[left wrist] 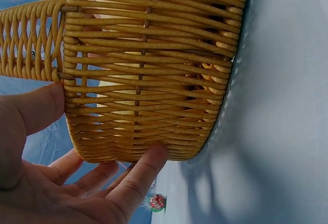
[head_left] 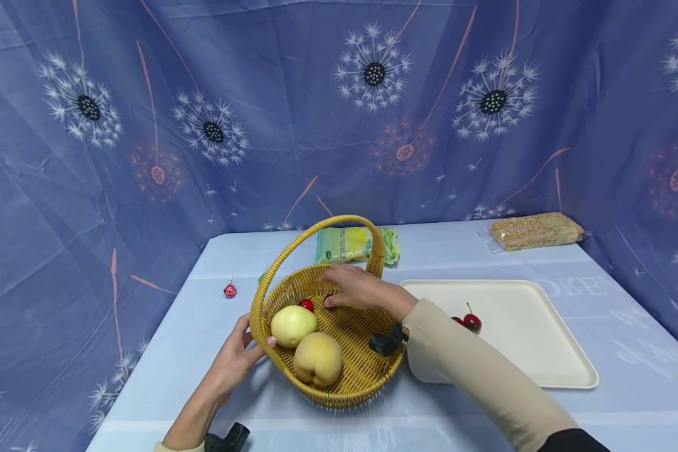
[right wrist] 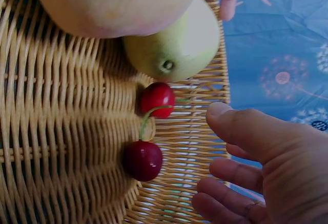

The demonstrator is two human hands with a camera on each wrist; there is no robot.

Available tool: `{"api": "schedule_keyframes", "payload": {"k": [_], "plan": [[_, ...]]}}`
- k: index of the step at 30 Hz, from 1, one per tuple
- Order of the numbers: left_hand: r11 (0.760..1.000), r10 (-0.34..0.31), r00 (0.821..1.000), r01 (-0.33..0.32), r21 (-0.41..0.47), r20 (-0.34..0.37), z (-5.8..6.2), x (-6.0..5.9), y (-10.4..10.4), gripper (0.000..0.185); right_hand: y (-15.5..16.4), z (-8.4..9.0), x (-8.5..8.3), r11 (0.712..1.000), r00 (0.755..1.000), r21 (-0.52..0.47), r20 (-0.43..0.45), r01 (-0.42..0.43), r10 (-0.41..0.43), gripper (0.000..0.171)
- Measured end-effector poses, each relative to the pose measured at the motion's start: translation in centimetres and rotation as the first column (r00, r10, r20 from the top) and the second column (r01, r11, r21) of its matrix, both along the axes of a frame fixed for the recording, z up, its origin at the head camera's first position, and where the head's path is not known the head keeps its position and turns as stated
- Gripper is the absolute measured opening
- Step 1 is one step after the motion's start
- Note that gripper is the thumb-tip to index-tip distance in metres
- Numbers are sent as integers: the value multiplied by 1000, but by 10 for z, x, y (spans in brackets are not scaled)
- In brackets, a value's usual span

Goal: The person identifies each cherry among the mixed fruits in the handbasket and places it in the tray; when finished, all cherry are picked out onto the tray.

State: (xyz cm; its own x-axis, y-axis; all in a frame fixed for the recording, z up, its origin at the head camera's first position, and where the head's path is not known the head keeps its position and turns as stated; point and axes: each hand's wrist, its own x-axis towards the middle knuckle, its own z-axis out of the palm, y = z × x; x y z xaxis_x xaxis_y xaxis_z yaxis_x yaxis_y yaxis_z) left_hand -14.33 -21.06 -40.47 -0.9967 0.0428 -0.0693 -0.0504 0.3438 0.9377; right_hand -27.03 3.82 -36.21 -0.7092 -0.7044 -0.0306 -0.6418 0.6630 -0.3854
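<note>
A yellow wicker basket (head_left: pixel 361 389) with a tall arched handle stands on the table. My left hand (head_left: pixel 234 364) grips its left side, thumb at the rim near the handle's foot and fingers against the woven outer wall (left wrist: pixel 143 80). Inside lie a pale green-yellow round fruit (head_left: pixel 294 326), a peach-like fruit (head_left: pixel 318 359) and two cherries, one bright red (right wrist: pixel 157 100) and one dark red (right wrist: pixel 143 161). Over the basket's far side, my right hand (head_left: pixel 356 285) has its fingers loosely extended beside the cherries and holds nothing. A gap shows between its fingertips and the dark cherry in the right wrist view.
Right of the basket, a cream tray (head_left: pixel 531 339) bears cherries (head_left: pixel 472 322), partly hidden by my right sleeve. A green-yellow packet (head_left: pixel 344 245) lies behind the basket. A bag of grain-like food (head_left: pixel 537 231) sits at the back right. At left is a small red ornament-like thing (head_left: pixel 230 290).
</note>
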Motion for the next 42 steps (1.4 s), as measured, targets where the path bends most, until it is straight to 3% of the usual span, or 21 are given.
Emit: {"api": "schedule_keyframes", "payload": {"k": [13,27,42], "plan": [[1000,-2,1000,2,6,-1,-1,0,0,64,-9,-21,-10,994,999,99,5,-38,37,48],[1000,-4,1000,4,-5,-1,-2,0,0,64,-7,-26,-7,984,995,146,6,-104,104,42],[1000,7,1000,-7,8,-4,-2,0,0,63,-3,-25,-6,986,992,106,19,-129,128,30]]}}
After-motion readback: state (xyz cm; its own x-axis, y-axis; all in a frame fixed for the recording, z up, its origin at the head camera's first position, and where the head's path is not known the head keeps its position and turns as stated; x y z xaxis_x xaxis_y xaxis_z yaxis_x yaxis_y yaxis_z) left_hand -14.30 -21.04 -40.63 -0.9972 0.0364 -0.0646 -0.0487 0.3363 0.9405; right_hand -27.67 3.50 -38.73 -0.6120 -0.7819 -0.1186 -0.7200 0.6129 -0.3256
